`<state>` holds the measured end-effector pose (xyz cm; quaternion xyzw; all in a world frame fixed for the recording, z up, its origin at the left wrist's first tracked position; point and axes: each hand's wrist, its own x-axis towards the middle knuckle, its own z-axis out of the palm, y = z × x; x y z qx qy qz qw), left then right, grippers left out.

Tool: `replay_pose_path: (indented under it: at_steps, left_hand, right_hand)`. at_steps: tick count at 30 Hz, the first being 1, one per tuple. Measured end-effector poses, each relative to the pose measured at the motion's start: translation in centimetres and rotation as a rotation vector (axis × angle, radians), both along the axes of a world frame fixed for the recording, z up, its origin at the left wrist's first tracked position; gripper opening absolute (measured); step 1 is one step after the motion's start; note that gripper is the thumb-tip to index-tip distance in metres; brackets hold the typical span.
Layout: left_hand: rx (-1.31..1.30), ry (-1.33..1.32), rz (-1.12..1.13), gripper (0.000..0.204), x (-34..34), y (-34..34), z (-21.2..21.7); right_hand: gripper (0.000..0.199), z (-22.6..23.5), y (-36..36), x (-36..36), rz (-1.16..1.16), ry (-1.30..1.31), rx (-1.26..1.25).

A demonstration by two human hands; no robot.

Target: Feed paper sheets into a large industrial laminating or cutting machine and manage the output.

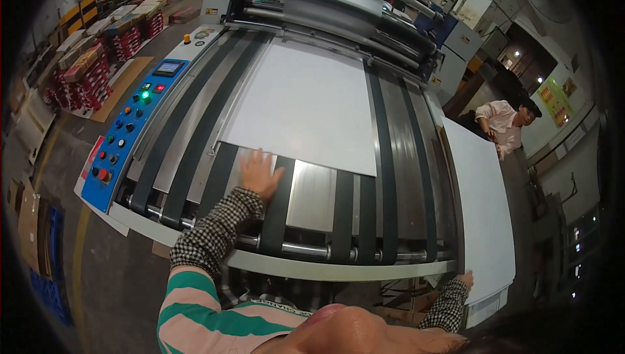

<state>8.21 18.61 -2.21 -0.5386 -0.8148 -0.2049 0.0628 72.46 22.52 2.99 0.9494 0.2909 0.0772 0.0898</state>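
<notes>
A large white sheet (pixel 306 103) lies on the dark belts of the feed table, its far edge close under the machine's rollers. My left hand (pixel 259 175) reaches over the belts with fingers spread, the fingertips at the sheet's near left edge. To the right of the table is a stack of white sheets (pixel 483 204). At that stack's near left corner, my right hand (pixel 465 280) has its fingers closed on the edge of a sheet; part of the hand is hidden by the sleeve and the sheet. How many sheets it grips cannot be seen.
A blue control panel (pixel 124 136) with buttons and a small screen runs along the table's left side. Rollers (pixel 332 5) cross the far end. Another person (pixel 504 123) stands beyond the stack at right. Bundled piles (pixel 81 74) stand on the floor at far left.
</notes>
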Motion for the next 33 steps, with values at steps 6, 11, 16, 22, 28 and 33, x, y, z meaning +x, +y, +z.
replay_pose_path:
  at_steps: [6,11,16,22,28,33]
  left_hand:
    - [0.015,-0.565,-0.645,0.041,11.1,-6.1,0.0]
    - [-0.229,-0.985,-0.650,0.052,14.9,-10.6,0.8]
    - [-0.423,-1.380,-0.357,0.023,7.6,-14.1,0.8]
    - [-0.159,-1.671,-0.095,0.017,0.7,-21.3,2.0]
    - [-0.174,-1.664,0.026,0.018,-1.4,-28.1,1.7]
    - [-0.117,-1.681,0.154,0.018,-2.1,-29.3,1.6]
  right_hand:
    - [0.024,-7.8,2.5,-10.3,0.729,0.303,0.107]
    - [0.013,-8.9,-1.8,-33.7,0.964,0.872,0.670]
    - [0.023,-7.6,-7.7,-42.7,1.425,1.064,0.663]
    - [0.030,-6.5,-5.3,-36.7,1.218,0.670,0.434]
    - [0.055,-5.4,-4.3,-38.0,1.083,0.496,-0.014]
    - [0.055,-5.9,-3.2,-41.0,1.233,0.480,-0.018]
